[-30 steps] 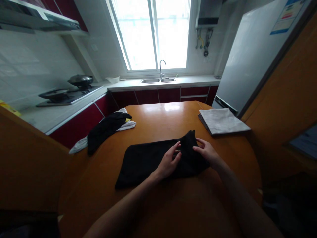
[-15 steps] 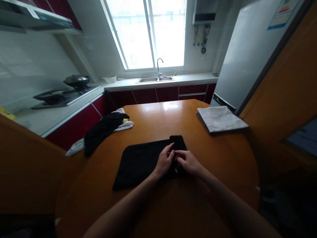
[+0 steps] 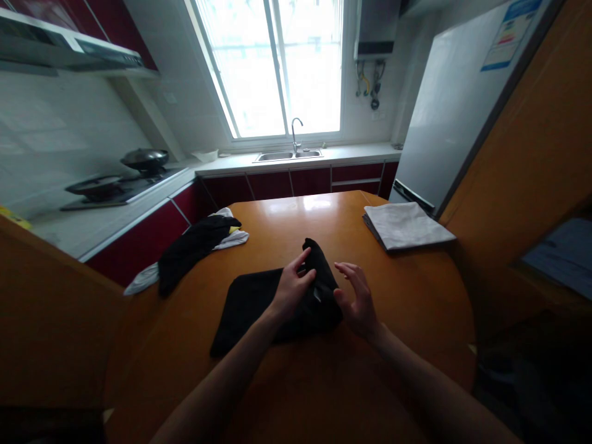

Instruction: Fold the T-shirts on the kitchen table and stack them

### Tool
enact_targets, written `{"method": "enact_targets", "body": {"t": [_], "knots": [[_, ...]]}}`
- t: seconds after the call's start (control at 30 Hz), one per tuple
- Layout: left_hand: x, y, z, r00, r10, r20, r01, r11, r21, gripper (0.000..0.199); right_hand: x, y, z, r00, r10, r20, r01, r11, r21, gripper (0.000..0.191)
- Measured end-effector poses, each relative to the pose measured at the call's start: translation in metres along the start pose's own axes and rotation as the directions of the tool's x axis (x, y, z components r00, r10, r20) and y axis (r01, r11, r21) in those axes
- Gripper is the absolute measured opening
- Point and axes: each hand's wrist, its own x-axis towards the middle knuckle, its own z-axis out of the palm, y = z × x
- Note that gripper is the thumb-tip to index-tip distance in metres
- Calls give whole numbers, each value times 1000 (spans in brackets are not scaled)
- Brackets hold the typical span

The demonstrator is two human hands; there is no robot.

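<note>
A black cloth [image 3: 252, 302] lies folded flat on the wooden table [image 3: 407, 302], its right end raised and bent over toward the left. My left hand [image 3: 293, 283] rests on that raised part, thumb and forefinger apart, with a fold of the cloth between them. Just beyond the cloth's right edge is my right hand [image 3: 358, 299], its fingers spread and curved, the thumb close to or touching the edge. A small whitish mark shows on the cloth between the hands.
Black and white garments [image 3: 198, 246] hang over the table's left edge. A folded light grey cloth [image 3: 407, 225] lies at the back right. Past the table are a sink [image 3: 287, 155], a stove with pans [image 3: 145, 160] and a fridge [image 3: 453, 105].
The cloth's right end has been lifted and folded leftward. My left hand has moved a little left; my right hand has come away from it and opened. The view has tilted slightly.
</note>
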Motion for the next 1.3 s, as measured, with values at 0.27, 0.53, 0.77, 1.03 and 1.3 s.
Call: {"method": "enact_targets", "body": {"t": [0.27, 0.53, 0.77, 1.03, 1.3], "knots": [[-3, 48, -56, 999, -41, 32, 43, 997, -65, 78, -41, -15, 45, 984, -35, 177, 70, 979, -191, 94], [-32, 47, -144, 996, -87, -33, 87, 996, 2, 84, -60, 0, 69, 903, 57, 426, 81, 951, -299, 99], [-55, -1, -192, 972, -165, -169, 195, 964, 183, 79, -57, -3, 65, 814, -27, 580, 200, 951, -236, 88], [-64, -30, -199, 978, -82, -191, 120, 973, 197, 76, -57, -6, 61, 774, -70, 630, 258, 943, -212, 84], [-65, -32, -211, 989, -1, -147, 61, 912, 405, 63, -58, -1, 60, 739, -98, 667, 299, 934, -195, 76]]}}
